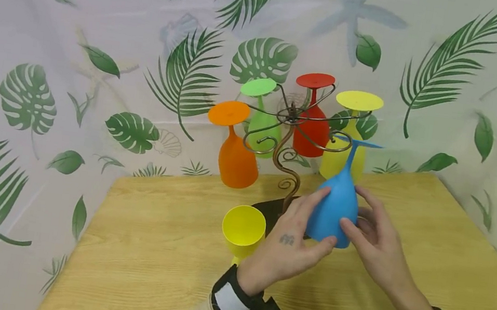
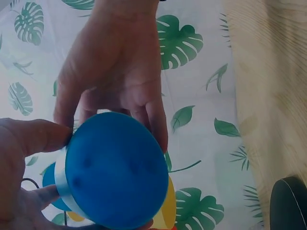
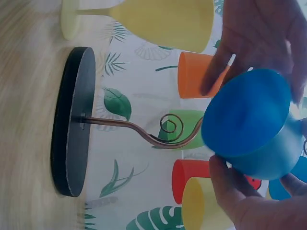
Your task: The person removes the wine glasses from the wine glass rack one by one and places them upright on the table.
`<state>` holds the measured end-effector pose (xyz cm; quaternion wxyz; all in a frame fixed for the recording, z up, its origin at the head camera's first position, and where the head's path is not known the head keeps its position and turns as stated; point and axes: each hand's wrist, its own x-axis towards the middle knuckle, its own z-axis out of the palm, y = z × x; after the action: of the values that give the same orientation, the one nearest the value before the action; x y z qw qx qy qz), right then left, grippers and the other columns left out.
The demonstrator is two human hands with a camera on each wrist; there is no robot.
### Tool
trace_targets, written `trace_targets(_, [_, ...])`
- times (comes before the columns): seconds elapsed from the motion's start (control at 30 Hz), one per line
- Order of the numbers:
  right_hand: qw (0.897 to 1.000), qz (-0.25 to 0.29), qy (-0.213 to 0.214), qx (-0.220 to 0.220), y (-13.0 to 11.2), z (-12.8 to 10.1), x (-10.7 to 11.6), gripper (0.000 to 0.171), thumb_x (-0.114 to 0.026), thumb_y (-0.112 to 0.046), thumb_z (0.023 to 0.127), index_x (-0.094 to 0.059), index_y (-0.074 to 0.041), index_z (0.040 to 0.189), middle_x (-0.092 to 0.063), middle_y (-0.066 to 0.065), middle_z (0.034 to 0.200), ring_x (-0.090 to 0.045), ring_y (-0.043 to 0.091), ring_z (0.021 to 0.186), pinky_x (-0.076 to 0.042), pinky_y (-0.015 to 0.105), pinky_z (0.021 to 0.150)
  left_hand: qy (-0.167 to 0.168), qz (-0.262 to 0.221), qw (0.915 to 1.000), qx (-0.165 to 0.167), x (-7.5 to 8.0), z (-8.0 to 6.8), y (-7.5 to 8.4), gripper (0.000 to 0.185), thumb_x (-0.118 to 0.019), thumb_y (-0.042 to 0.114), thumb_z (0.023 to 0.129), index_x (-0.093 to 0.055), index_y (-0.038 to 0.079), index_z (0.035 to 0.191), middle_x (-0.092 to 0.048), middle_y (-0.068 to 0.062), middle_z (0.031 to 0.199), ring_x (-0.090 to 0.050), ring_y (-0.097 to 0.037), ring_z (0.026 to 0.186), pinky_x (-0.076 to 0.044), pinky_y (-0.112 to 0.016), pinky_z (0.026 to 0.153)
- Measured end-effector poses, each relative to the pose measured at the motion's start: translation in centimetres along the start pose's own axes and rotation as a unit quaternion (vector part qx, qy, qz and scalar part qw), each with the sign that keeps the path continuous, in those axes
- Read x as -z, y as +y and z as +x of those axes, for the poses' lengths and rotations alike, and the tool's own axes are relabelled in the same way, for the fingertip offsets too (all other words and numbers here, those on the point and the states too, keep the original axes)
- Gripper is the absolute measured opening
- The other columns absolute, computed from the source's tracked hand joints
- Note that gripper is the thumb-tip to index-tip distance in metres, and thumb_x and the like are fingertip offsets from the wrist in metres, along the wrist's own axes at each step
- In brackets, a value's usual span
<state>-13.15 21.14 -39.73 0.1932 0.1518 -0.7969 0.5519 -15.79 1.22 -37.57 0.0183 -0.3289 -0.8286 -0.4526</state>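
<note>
A blue plastic goblet (image 1: pixel 335 208) hangs upside down between both hands at the front right of a metal goblet rack (image 1: pixel 292 113). My left hand (image 1: pixel 288 249) holds the left side of its bowl, fingers along the wall and thumb near the rim. From the right, my right hand (image 1: pixel 378 245) grips the bowl with its thumb in front. The goblet's foot stands level with a curled rack arm, the stem right beside that loop. In the right wrist view the bowl's open mouth (image 3: pixel 247 112) faces the camera.
Orange (image 1: pixel 239 161), green (image 1: pixel 262 125), red (image 1: pixel 312 129) and yellow (image 1: pixel 348 152) goblets hang upside down from the rack. Another yellow goblet (image 1: pixel 244 225) stands upright, left of the rack's black base (image 3: pixel 72 120), on the wooden table (image 1: pixel 145 256). A leaf-print cloth (image 1: pixel 107 10) covers the wall.
</note>
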Motion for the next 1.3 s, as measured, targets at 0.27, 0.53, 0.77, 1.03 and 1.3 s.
trace_targets(0.27, [0.993,-0.057,-0.031,0.098,0.9,0.4,0.1,0.057,-0.046,0.009,0.102,-0.041,-0.009,0.156,-0.061,0.028,0.134,-0.059,-0.008,0.117,-0.052,0.011,0.090,0.035,-0.015,0.9977,0.055,0.7,-1.4,1.0,0.078,-0.066,0.043,0.093,-0.025,0.044,0.159,-0.046,-0.012,0.141,-0.055,-0.027,0.120,-0.056,-0.036,0.090])
trace_targets(0.53, [0.956,-0.178,-0.015,0.235,1.7,0.9,0.8,0.067,-0.051,-0.048,0.104,-0.047,0.001,0.149,-0.046,0.020,0.155,-0.039,0.001,0.144,-0.037,0.010,0.108,-0.001,-0.016,0.9963,0.084,1.4,-1.9,2.7,0.072,-0.054,0.059,0.096,-0.026,0.041,0.160,-0.050,-0.012,0.139,-0.055,-0.021,0.114,-0.054,-0.032,0.088])
trace_targets(0.77, [0.942,-0.173,-0.025,0.288,2.5,1.3,0.0,0.085,-0.057,-0.060,0.097,-0.045,0.007,0.148,-0.050,0.022,0.151,-0.036,0.021,0.151,-0.025,0.020,0.121,-0.002,-0.006,0.9964,0.084,1.9,-1.8,3.0,0.068,-0.052,0.061,0.098,-0.041,0.029,0.157,-0.053,-0.010,0.137,-0.055,-0.020,0.115,-0.054,-0.031,0.090])
trace_targets(1.03, [0.955,-0.127,-0.074,0.257,3.3,0.7,-0.8,0.091,-0.061,-0.058,0.094,-0.037,0.008,0.151,-0.051,0.015,0.153,-0.038,0.013,0.149,-0.028,0.017,0.118,-0.015,-0.013,0.9917,0.127,2.1,-2.0,2.3,0.065,-0.042,0.060,0.103,-0.043,0.023,0.155,-0.056,-0.009,0.138,-0.056,-0.024,0.118,-0.056,-0.038,0.090])
trace_targets(1.3, [0.960,-0.133,-0.082,0.233,3.5,0.0,-1.3,0.088,-0.060,-0.062,0.093,-0.039,0.004,0.147,-0.048,0.018,0.152,-0.038,0.010,0.146,-0.032,0.017,0.114,-0.007,-0.031,0.9920,0.122,2.4,-2.3,2.0,0.063,-0.035,0.061,0.105,-0.048,0.020,0.151,-0.056,-0.007,0.139,-0.055,-0.024,0.120,-0.056,-0.040,0.089])
